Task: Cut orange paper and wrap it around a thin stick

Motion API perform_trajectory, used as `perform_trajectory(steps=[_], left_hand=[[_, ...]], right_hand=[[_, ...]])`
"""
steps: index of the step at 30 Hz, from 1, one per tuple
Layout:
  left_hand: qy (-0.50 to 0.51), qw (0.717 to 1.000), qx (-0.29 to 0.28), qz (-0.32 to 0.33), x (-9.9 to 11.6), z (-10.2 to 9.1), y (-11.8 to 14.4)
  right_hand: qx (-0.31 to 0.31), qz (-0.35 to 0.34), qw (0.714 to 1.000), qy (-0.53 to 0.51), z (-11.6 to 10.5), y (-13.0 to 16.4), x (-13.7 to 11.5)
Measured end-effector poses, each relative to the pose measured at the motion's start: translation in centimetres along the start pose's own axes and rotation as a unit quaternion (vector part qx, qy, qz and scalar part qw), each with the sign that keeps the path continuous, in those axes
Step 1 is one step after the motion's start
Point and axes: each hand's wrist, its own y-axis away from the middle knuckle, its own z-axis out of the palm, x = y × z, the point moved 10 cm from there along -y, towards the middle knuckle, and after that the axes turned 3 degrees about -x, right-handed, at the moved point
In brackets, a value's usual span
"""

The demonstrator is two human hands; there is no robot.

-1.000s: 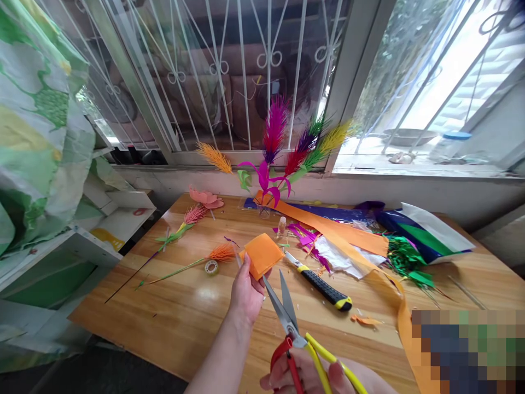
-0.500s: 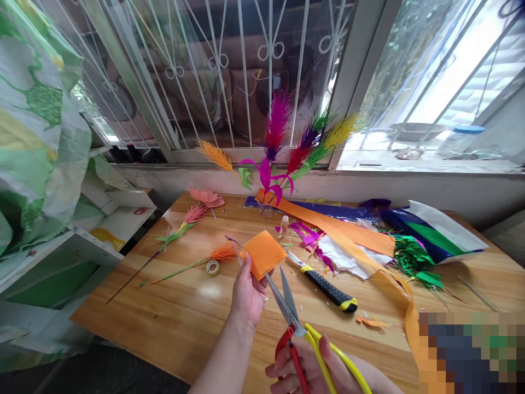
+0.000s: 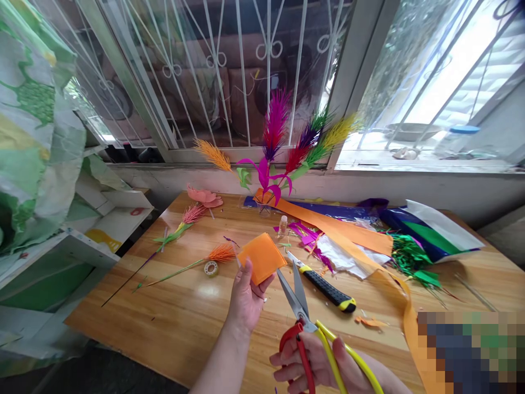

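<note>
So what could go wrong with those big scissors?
The scissors are open with a blade tip near the left hand and its orange square, so a slip might nick fingers. The utility knife lies close by, metal end showing; a careless brush could possibly cut someone.

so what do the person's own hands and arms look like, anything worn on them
Both the left hand and the right hand are ungloved, and no sleeve shows on either forearm. No watch or bracelet is visible on the left wrist; the right wrist is partly hidden. No ring shows on the fingers in view, though some are covered.
</note>
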Motion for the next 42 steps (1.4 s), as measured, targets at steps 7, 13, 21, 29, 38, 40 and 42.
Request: perform_trajectory(steps=[7, 13, 21, 29, 38, 40, 42], left_hand=[[-0.081, 0.996, 0.028, 0.016, 0.2, -0.4, 0.2], [-0.091, 0.996, 0.013, 0.019, 0.5, 0.1, 0.6], [-0.105, 0.994, 0.011, 0.025, 0.6, 0.8, 1.0], [-0.115, 0.992, 0.027, 0.031, 0.8, 0.6, 1.1], [-0.114, 0.993, 0.008, 0.023, 0.5, 0.3, 1.0], [-0.113, 0.993, -0.002, 0.022, 0.5, 0.5, 1.1], [-0.112, 0.993, -0.013, 0.017, 0.3, 0.9, 1.2]], right_hand=[[0.025, -0.015, 0.999, -0.020, -1.0, -0.7, 0.2], [0.021, -0.058, 0.998, 0.031, 0.2, -0.1, -1.8], [0.128, -0.102, 0.982, 0.094, -2.5, 1.1, -1.6], [0.189, -0.071, 0.977, 0.072, -3.7, 1.6, -0.4], [0.162, -0.065, 0.984, 0.038, -3.2, 1.6, 0.7], [0.142, -0.068, 0.987, 0.027, -2.8, 1.6, 0.5], [0.125, -0.069, 0.989, 0.026, -2.5, 1.6, 0.2]])
